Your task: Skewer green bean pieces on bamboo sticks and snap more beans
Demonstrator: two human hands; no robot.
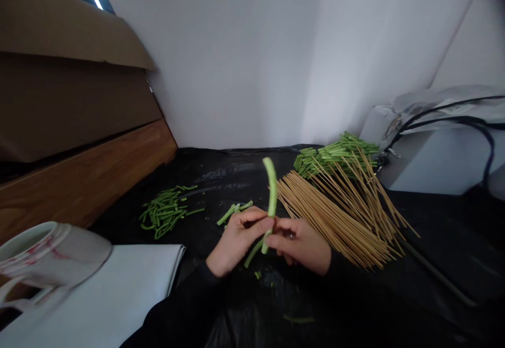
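A pale green, slightly curved vegetable stem [272,187], perhaps garlic scape, stands nearly upright between my hands. My left hand [240,240] pinches it low down with thumb and fingers. From the other side, my right hand [302,245] closes thumb and forefinger on its lower part. Under the hands, a thinner dark green piece [252,254] slants; I cannot tell whether it is held. Short stem pieces [232,211] lie just beyond my left hand. Right of my right hand, many thin wooden skewers [335,222] fan out on the black plastic sheet [236,174].
A heap of thin green pieces [165,211] lies left. Longer cut stems [335,156] are piled behind the skewers. At left, a white mug [74,256] rests by a white sheet [130,285], below a cardboard box [71,101]. Black cables [465,119] cross a pale box at right.
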